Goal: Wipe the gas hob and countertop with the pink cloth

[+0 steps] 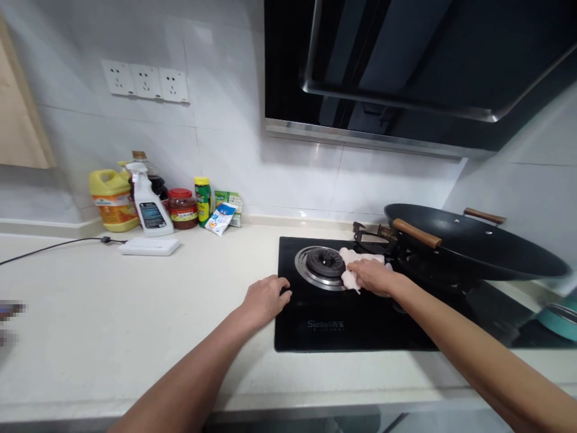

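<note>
Right hand (369, 275): closed over a cloth (350, 280), palm down, seemingly pressing it.
Cloth: on the stove (374, 328), against the burner's (323, 262) right side.
Left hand (265, 297): loosely open, holding nothing, at the stove's left edge, perhaps for balance.
Wok (473, 240): right, probably keeping its bulk off the burner.
Hidden: cloth beneath the palm; teal thing (556, 325) cut off.

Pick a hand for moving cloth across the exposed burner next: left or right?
Right, likely: the right hand holds the pale cloth at the right side of the burner. The left hand is at the left edge of the stovetop, holding nothing visible.
</note>
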Motion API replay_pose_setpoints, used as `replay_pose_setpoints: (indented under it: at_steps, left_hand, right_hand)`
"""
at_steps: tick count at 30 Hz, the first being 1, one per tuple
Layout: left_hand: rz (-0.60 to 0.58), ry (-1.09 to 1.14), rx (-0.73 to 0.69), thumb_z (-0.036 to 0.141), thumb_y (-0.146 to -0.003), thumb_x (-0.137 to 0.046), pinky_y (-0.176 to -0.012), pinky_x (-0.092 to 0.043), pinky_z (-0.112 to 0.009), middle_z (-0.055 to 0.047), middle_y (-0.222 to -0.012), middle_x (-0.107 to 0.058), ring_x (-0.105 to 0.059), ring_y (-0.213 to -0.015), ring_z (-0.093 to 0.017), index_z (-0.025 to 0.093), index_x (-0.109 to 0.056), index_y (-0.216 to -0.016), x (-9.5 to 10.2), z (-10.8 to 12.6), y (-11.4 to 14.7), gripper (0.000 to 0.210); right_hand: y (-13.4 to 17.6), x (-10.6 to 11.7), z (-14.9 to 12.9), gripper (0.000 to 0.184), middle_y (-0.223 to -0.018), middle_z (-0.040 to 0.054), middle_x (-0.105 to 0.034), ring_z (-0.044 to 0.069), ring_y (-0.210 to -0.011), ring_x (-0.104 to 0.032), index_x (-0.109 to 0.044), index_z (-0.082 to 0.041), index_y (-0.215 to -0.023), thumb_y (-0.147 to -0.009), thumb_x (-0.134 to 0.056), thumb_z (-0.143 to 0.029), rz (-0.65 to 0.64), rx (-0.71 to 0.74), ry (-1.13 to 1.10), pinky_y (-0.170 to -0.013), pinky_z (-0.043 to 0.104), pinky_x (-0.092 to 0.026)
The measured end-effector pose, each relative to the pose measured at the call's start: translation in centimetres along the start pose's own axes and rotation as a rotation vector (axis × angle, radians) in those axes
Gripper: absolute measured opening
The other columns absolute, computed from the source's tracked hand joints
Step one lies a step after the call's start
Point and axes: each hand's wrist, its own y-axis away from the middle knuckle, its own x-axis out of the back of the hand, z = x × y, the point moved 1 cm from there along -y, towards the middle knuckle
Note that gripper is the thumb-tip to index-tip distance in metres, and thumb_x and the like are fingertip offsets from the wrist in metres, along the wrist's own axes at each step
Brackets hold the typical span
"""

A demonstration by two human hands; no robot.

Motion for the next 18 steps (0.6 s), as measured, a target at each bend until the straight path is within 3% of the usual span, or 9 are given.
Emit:
replay_pose_setpoints:
  at_steps: [5, 8, 13, 18]
  left_hand:
    - [0.021, 0.009, -0.015, 0.036, -0.094, -0.048, -0.088, -0.049, -0.035, -0.007, -0.117, -0.071, -0.067, -0.103, -0.024, 0.024, -0.070, -0.117, -0.5, -0.2, -0.1, 0.034]
    - [0.031, -0.003, -0.016, 0.035, -0.094, -0.049, -0.088, -0.049, -0.034, -0.007, -0.115, -0.072, -0.068, -0.103, -0.024, 0.024, -0.070, -0.116, -0.8, -0.2, -0.2, 0.033]
    - [0.043, -0.016, -0.030, 0.033, -0.094, -0.048, -0.085, -0.050, -0.034, -0.006, -0.110, -0.072, -0.069, -0.099, -0.024, 0.025, -0.072, -0.109, -1.0, 0.1, -0.1, 0.030]
    - [0.034, -0.015, -0.026, 0.034, -0.096, -0.046, -0.080, -0.050, -0.032, -0.005, -0.104, -0.071, -0.069, -0.090, -0.021, 0.025, -0.072, -0.101, -0.9, 0.4, 0.2, 0.028]
  right_hand:
    - [2.4, 1.0, -5.2, 0.034, -0.108, 0.0154, -0.071, 0.031, -0.103, -0.064, -0.062, -0.020, -0.114, -0.092, -0.048, -0.043, 0.061, 0.111, 0.051, -0.088, 0.037, -0.041]
    - [1.8, 1.8, -8.8, 0.040, -0.101, 0.0183, -0.072, 0.032, -0.098, -0.067, -0.059, -0.015, -0.115, -0.096, -0.041, -0.045, 0.104, 0.087, 0.049, -0.087, 0.039, -0.042]
    - [-1.8, 2.8, -13.2, 0.037, -0.109, 0.0196, -0.072, 0.032, -0.106, -0.067, -0.056, -0.013, -0.120, -0.099, -0.037, -0.036, 0.137, 0.058, -0.031, -0.093, 0.039, -0.043]
    - [-7.4, 3.5, -15.6, 0.042, -0.122, 0.0249, -0.066, 0.033, -0.117, -0.063, -0.052, -0.008, -0.129, -0.099, -0.036, -0.034, 0.093, -0.052, -0.143, -0.094, 0.041, -0.045]
